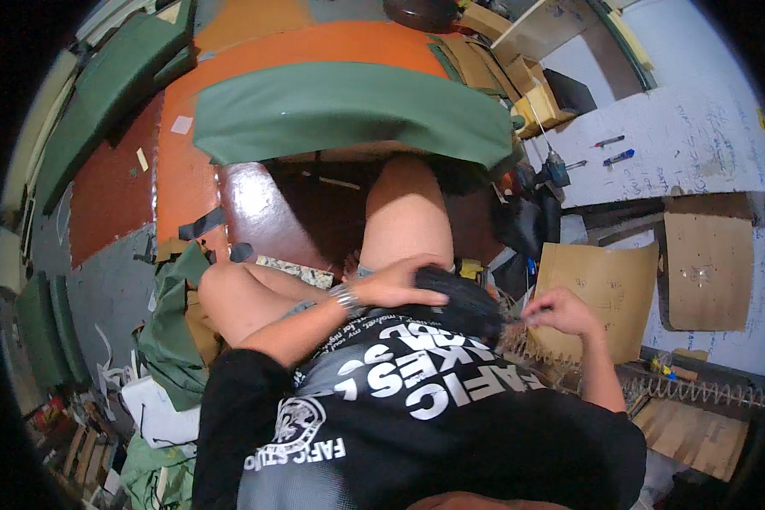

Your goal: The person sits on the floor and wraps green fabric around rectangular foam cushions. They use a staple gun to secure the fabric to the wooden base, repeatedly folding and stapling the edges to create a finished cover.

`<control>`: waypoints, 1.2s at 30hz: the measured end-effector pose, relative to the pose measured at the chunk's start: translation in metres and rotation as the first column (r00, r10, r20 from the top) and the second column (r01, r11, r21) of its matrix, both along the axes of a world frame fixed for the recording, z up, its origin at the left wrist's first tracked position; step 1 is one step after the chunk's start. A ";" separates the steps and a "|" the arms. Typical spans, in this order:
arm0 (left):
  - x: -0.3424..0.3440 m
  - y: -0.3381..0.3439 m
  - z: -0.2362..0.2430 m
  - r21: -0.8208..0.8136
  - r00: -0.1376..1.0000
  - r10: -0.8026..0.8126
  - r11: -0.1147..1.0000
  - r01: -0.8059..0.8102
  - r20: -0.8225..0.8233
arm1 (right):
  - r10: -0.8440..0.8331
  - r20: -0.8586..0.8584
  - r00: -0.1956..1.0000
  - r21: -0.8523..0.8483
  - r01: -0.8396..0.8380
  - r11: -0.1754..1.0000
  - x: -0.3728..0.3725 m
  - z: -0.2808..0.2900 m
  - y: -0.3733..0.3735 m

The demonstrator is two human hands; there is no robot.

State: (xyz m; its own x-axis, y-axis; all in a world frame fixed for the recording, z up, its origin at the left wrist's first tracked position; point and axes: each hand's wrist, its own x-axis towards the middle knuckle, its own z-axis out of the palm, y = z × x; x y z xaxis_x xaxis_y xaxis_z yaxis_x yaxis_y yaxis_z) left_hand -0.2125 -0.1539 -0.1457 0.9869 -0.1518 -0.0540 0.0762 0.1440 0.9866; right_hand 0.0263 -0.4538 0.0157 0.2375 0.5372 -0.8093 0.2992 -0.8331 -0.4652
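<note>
A blurred black item (461,303) lies across my lap, its exact kind unclear. My left hand (404,285) rests around its left end, thumb along the near side, gripping it, with a metal watch on the wrist. At the item's right end is my right hand (561,313), fingers bent and pinched together on something too small and blurred to make out. Just beyond my knees stretches a long green upholstered piece (348,106) with a curved shape.
An orange-topped surface (187,191) and green fabric (172,327) are to the left. On the right are a white board (705,144), a drill (555,172), two markers (618,155), cardboard sheets (603,276) and coiled springs (731,391). Dark reddish floor (263,212) shows beneath.
</note>
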 end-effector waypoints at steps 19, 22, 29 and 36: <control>-0.042 0.021 0.032 0.537 0.992 -0.049 0.843 -0.020 0.115 | 0.215 -0.244 0.946 0.159 -0.179 0.971 -0.048 -0.068 0.079; 0.006 -0.002 0.024 0.494 0.957 -0.139 0.869 -0.005 0.255 | 0.157 -0.298 0.941 -0.009 -0.167 0.986 -0.029 -0.068 0.049; 0.004 0.056 0.072 0.294 0.968 0.196 0.926 -0.235 0.154 | -0.333 0.181 0.925 0.391 0.243 0.888 0.014 -0.080 0.031; -0.052 0.258 0.141 0.496 0.300 0.731 -0.061 -0.866 0.613 | -0.571 0.397 0.719 0.800 0.034 0.599 0.045 -0.093 0.192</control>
